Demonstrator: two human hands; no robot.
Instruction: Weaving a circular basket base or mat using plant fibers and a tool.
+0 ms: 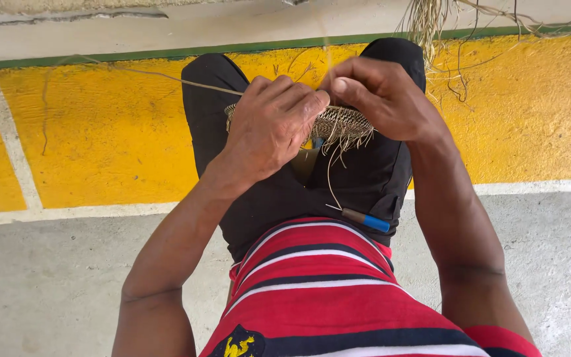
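A small woven straw disc [342, 122], tan with loose ends hanging from its edge, rests above my lap between both hands. My left hand [269, 125] grips the disc's left side, fingers curled over it. My right hand [381, 92] pinches a thin straw strand at the disc's top edge, thumb against forefinger. One long strand [166, 77] runs from my left hand out to the left. Another strand dangles down to a blue-handled tool [366, 220] lying on my right thigh.
I sit in black shorts [279, 192] and a red striped shirt [325, 291]. A yellow painted floor band [100, 139] with white lines lies ahead, grey concrete [47, 277] nearer. A bundle of loose straw fibres [431, 23] hangs at the top right.
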